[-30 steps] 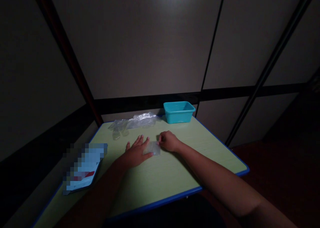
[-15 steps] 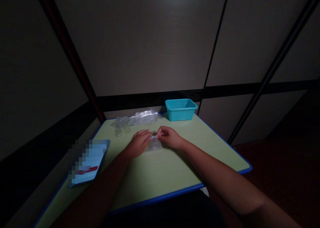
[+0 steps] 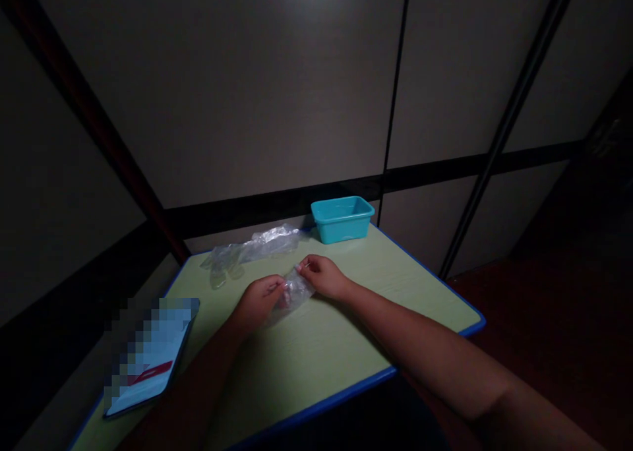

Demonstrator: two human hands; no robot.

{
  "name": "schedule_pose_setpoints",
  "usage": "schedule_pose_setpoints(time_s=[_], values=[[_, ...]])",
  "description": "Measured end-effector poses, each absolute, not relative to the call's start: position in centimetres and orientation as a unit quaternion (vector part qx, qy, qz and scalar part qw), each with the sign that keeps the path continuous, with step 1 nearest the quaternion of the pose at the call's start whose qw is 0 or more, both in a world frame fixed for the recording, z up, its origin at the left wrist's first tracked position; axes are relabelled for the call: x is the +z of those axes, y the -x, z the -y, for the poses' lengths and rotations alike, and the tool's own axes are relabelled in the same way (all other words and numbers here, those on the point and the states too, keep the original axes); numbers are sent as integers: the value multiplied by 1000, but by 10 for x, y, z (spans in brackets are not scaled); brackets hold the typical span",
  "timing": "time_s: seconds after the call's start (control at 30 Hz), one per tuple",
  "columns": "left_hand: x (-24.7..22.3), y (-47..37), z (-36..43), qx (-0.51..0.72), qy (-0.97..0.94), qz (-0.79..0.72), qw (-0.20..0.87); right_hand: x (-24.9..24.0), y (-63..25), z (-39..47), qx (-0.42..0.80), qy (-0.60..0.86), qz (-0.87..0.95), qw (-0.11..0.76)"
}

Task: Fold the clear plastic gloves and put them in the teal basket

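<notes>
Between my two hands is a small clear plastic bag (image 3: pixel 299 291), held just above the middle of the table. My left hand (image 3: pixel 259 299) pinches its left side, with the thumb and fingers pressed together. At the bag's upper right edge, my right hand (image 3: pixel 322 276) grips it between thumb and fingertips. Something reddish shows by the left fingertips; whether it lies in the bag or is a fingertip seen through it, I cannot tell. More crumpled clear plastic bags (image 3: pixel 257 245) lie behind my left hand.
A turquoise plastic basket (image 3: pixel 343 220) stands at the table's back edge against the panelled wall (image 3: pixel 277 108). At the left edge lies a tablet-like flat object (image 3: pixel 153 365), partly blurred out. The pale green table (image 3: pixel 316 359) has a blue rim.
My left hand has gone from lying over the bag to pinching its side. The bag is now lifted and stretched between both hands. The camera view has turned slightly right.
</notes>
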State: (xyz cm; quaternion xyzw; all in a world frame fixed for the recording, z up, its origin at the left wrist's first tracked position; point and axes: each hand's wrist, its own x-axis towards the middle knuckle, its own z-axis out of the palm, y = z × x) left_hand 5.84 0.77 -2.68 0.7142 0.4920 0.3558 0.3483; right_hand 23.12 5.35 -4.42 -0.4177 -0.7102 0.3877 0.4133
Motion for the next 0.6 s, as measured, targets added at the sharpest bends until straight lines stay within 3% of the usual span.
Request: schedule_pose_setpoints(time_s=[0.33,0.6], values=[[-22,-69,7,362,-638,-528,427,-21,-235,-34,119,478,828,266],[-20,-60,1,399,-568,-590,412,-4,-245,-27,33,489,839,237]])
